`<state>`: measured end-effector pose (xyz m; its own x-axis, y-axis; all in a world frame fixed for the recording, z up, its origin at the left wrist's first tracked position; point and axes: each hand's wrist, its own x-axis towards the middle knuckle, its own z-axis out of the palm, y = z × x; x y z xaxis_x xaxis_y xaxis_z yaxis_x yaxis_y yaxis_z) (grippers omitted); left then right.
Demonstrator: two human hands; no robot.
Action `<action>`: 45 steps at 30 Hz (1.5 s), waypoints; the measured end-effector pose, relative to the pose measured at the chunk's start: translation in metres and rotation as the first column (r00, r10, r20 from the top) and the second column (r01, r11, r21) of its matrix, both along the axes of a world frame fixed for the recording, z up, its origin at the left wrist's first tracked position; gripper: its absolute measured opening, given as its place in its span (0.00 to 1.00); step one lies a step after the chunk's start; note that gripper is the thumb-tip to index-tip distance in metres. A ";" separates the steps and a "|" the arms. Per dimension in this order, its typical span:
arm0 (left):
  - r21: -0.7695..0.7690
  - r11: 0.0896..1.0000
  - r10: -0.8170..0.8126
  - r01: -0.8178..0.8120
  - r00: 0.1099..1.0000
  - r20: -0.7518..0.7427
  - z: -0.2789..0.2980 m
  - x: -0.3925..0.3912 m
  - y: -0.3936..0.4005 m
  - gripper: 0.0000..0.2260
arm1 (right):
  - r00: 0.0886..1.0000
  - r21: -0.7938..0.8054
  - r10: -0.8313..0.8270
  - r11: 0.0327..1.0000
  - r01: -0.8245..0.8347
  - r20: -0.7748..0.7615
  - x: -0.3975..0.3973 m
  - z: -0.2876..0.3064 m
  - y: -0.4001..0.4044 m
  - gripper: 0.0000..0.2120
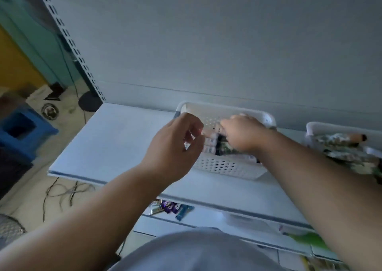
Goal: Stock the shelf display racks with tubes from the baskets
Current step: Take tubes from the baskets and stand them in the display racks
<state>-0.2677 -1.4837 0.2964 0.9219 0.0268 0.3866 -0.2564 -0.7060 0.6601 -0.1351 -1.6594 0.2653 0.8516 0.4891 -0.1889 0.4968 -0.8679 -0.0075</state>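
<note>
**Both hands at the tube basket on a white shelf**

A grey shirt front (pixel 198 250) fills the bottom edge of the view, with two bare forearms stretching forward from it over a white shelf (pixel 115 138). The right hand (pixel 244 134) reaches down into a white perforated basket (pixel 225 167) that stands on the shelf close to the back panel (pixel 206 43); its fingers are bent down among the packed tubes (pixel 208 144), but whether they grip one cannot be told, as the hand hides its own fingertips. The left hand (pixel 173 146) hovers at the basket's left end, fingers loosely curled with thumb and forefinger near each other; it appears to hold nothing. The tubes lie in rows inside the basket, pale ones at the left and along the front, darker printed ones (pixel 225 148) under the right hand. A second white basket (pixel 341 130) sits further right on the same shelf, holding patterned green-and-white packs (pixel 347 153). On the lower shelf (pixel 206 217), just beneath the front edge, lie purple and blue wrapped bars (pixel 173 207). To the left, on the floor, stand a blue stool (pixel 22 130) and loose dark cables (pixel 62 192).
</note>
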 end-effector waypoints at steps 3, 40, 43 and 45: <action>0.015 0.992 -0.121 0.121 0.992 -0.042 -0.003 0.021 0.011 0.08 | 0.987 -0.049 -0.149 0.988 0.146 -0.052 -0.005 0.001 0.003 0.09; 0.285 0.860 -0.382 0.423 0.904 -0.191 0.037 0.055 -0.038 0.14 | 0.846 0.910 -0.335 -0.135 0.392 -0.415 -0.106 0.058 -0.072 0.09; 0.272 0.829 -0.473 0.488 0.872 -0.122 0.039 0.041 -0.084 0.12 | 0.808 0.841 -0.265 -0.306 0.447 -0.526 -0.124 0.051 -0.115 0.21; 0.237 0.816 -0.511 0.527 0.850 -0.128 0.037 0.029 -0.122 0.14 | 0.786 0.792 -0.233 -0.402 0.459 -0.573 -0.143 0.051 -0.154 0.24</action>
<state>-0.2391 -1.6056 0.3337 0.7910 -0.5536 0.2606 -0.6009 -0.6226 0.5013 -0.2782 -1.8133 0.3158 0.9719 -0.2273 -0.0613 -0.0051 0.2398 -0.9708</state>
